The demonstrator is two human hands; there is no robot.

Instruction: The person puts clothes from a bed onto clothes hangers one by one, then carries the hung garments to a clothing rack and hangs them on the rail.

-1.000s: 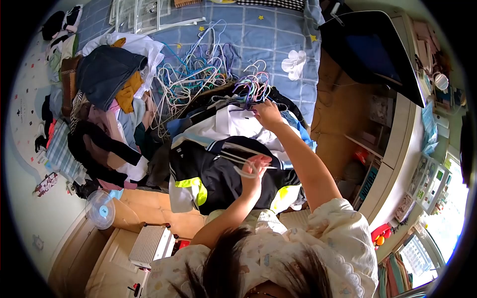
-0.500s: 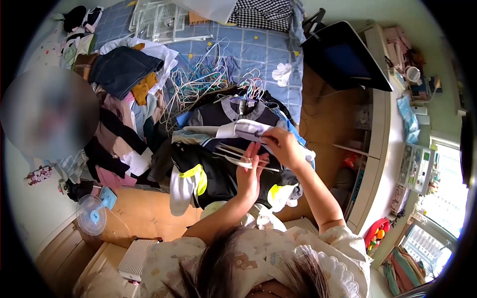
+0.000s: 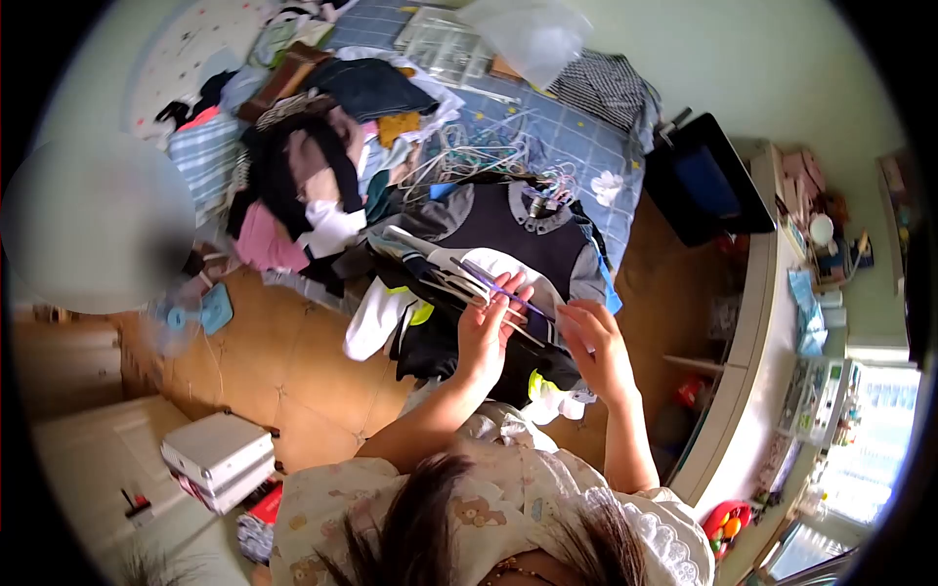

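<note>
Several white clothes hangers [image 3: 451, 284] and a purple one [image 3: 489, 276] lie in my left hand [image 3: 483, 337], its fingers around them. Just to the right, my right hand [image 3: 600, 352] has loosely bent fingers, apart, with nothing visible between them. Beneath both hands are layered clothes, with a dark top with grey sleeves [image 3: 493, 227] uppermost, a white piece below its hem and a black garment with yellow-green patches [image 3: 430, 344] closest to me. A hanger hook shows at the dark top's collar.
A tangle of loose hangers [image 3: 467, 156] lies on the blue checked bedding [image 3: 576, 156]. Left of it is a heap of clothes with jeans [image 3: 376, 86]. A monitor [image 3: 705, 181] and a long white cabinet [image 3: 747, 356] stand right; a fan [image 3: 181, 314] stands left.
My view has swung left. My right hand has come away from the purple hanger, which now lies with the white ones in my left hand. The dark top is more exposed.
</note>
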